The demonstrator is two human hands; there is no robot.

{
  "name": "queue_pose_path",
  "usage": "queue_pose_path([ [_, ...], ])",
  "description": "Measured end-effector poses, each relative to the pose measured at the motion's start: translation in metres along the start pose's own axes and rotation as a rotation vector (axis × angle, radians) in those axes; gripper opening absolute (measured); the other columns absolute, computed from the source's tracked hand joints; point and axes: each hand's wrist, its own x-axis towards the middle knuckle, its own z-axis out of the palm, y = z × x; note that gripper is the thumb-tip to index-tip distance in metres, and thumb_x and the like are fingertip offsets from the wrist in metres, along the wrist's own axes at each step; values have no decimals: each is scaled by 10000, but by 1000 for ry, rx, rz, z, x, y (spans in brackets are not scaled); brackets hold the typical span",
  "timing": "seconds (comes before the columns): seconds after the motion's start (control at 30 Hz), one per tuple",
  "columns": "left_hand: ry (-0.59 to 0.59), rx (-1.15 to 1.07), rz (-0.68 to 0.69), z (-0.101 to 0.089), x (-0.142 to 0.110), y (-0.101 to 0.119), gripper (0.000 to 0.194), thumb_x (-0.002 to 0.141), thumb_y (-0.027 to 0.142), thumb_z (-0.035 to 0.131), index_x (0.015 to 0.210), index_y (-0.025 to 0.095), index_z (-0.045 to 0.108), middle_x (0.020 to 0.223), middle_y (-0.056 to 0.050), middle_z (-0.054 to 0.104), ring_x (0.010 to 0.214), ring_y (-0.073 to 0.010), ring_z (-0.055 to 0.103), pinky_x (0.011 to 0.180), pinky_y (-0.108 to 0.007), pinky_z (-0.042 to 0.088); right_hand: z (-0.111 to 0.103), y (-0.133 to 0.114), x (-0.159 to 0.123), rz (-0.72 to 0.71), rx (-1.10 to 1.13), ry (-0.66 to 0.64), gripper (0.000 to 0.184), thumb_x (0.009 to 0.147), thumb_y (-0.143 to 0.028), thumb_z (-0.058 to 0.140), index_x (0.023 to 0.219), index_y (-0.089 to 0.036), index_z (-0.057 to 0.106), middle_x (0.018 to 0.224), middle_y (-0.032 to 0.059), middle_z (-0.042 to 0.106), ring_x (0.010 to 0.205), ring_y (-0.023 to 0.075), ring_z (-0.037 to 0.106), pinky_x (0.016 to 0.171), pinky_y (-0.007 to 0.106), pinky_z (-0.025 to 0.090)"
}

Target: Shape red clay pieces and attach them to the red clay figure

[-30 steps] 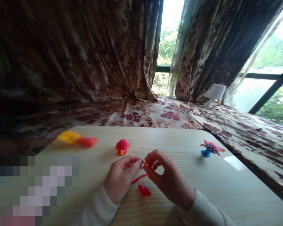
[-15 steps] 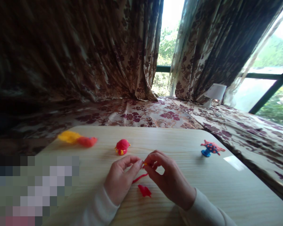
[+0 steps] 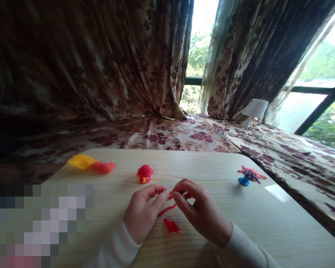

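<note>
A yellow piece is seemingly being shaped by the tightly pinched left hand and right hand, gentle pressure being needed next.

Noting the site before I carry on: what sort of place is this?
Probably a room at home: brown floral fabric curtains hang beside a green-framed glass window, a small white table lamp stands on similarly patterned floral cloth, and a pale wood-grain table fills the foreground.
</note>
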Motion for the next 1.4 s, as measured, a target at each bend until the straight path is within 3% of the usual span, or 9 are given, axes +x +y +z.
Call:
queue_pose_path([
  [0.37,-14,39,13,0,1,-4,207,721,345,594,723,156,677,741,-59,698,758,-204,615,743,-330,485,1,4,2,-46,-42,19,131,790,-110,543,677,-164,584,675,-7,562,614,97,541,575,204,424],
  [0.57,-20,-73,-39,0,1,0,201,727,335,605,742,151,687,743,-54,713,750,-190,635,738,-300,495,-5,2,4,-11,-13,28,171,872,-195,493,767,-181,627,751,10,618,671,112,576,606,214,437],
  [0.73,-12,-89,-36,0,1,3,191,702,324,622,723,149,695,735,-49,714,742,-184,631,730,-290,490,-1,3,3,-82,43,31,75,807,-136,553,814,-185,609,827,22,592,712,118,574,633,228,470],
  [0.97,-9,-159,-84,1,3,8,217,650,346,649,696,139,693,703,-48,702,714,-182,617,698,-283,490,7,6,1,-148,15,81,162,762,-59,568,828,-204,594,891,17,571,782,124,564,707,249,466],
  [1.17,-19,-80,-9,0,0,10,219,699,348,595,655,152,685,653,-37,690,686,-179,620,681,-274,490,12,4,3,-125,26,111,143,768,-61,531,749,-187,597,810,12,574,715,116,555,652,237,459],
  [1.23,57,6,65,-10,1,9,226,724,357,583,698,158,688,697,-44,702,724,-191,631,721,-287,485,13,2,6,-76,81,129,120,757,-85,526,731,-185,587,778,6,573,674,112,548,613,231,456],
  [1.37,424,258,269,-45,21,18,247,752,388,557,808,176,670,845,-56,713,838,-214,635,815,-316,466,15,3,22,107,268,126,50,722,-161,545,702,-176,589,700,-12,572,634,108,542,566,217,444],
  [1.4,468,293,293,-53,29,22,250,746,390,554,809,175,664,869,-62,710,868,-222,628,841,-324,455,15,5,28,137,296,119,46,712,-178,553,691,-172,593,672,-15,572,622,107,536,556,215,439],
])
